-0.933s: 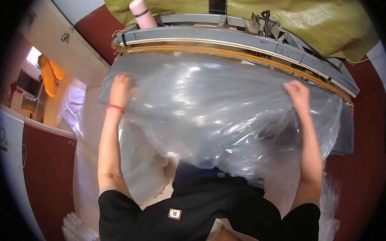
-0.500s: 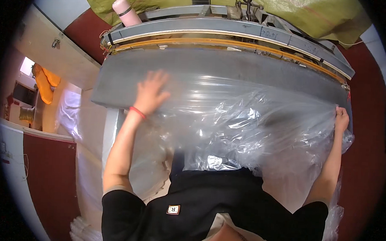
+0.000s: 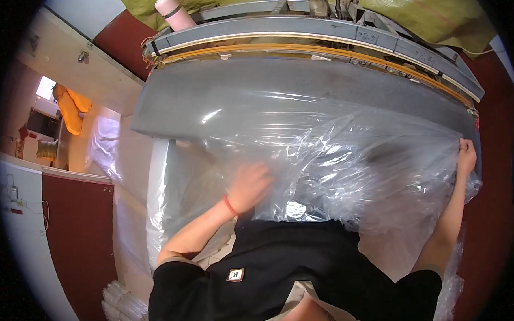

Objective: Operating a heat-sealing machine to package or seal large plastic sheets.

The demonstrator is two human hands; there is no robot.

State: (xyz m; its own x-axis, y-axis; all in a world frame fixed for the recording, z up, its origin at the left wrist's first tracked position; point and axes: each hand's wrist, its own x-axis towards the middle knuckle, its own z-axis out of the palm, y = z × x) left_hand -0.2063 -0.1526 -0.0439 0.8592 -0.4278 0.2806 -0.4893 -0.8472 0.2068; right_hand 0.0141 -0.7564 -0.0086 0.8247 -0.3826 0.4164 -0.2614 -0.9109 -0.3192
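A clear plastic sheet [image 3: 337, 146] spreads over the grey work surface [image 3: 214, 80] and hangs in shiny folds toward my body. My right hand [image 3: 466, 157] pinches the sheet's edge at the far right end of the surface. My left hand [image 3: 251, 186], a red band at its wrist, is over the crumpled plastic close to my waist. Motion blurs its fingers, so whether it grips the film is unclear.
Behind the surface runs a grey metal frame [image 3: 307, 27] with orange strips [image 3: 261, 47] along it. A pink bottle [image 3: 174, 13] stands at its left end, before green sacking [image 3: 426, 19]. Bundled clear plastic [image 3: 124, 303] lies on the floor at lower left.
My left hand has come off the flat grey surface toward my body and a little right. My right hand still pinches the sheet's edge. The whole view has shifted slightly.
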